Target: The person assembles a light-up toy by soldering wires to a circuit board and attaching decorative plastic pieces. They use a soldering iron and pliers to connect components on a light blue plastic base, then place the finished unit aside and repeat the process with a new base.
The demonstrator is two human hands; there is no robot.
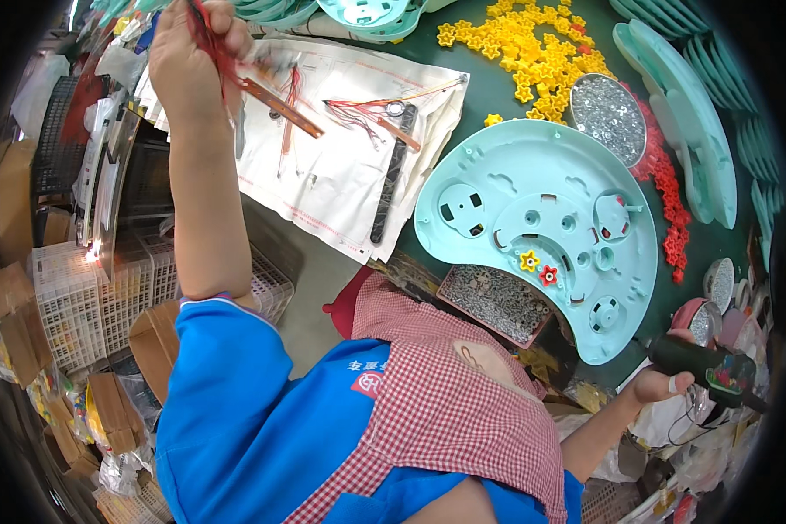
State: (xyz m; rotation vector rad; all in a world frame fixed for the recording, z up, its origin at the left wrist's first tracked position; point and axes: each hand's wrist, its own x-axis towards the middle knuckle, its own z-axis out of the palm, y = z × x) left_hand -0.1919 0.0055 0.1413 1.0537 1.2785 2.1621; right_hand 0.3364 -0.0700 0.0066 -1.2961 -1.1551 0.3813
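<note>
The left hand (180, 52), far left, grips a bunch of red wires (224, 72) with a brown strip (284, 109) dangling over the white sheet (310, 188). The right hand (659, 384), near right, is closed round a dark power tool (706, 362) — its tip cannot be made out. The turquoise shell (489, 175) lies between them on the table (480, 83). Swinging loose, the strip could snag the wired pieces (399, 134) below, or strain its own joints. A knock from the tool could shift the shell — its near edge appears to overhang the tray of metal bits (498, 301).
</note>
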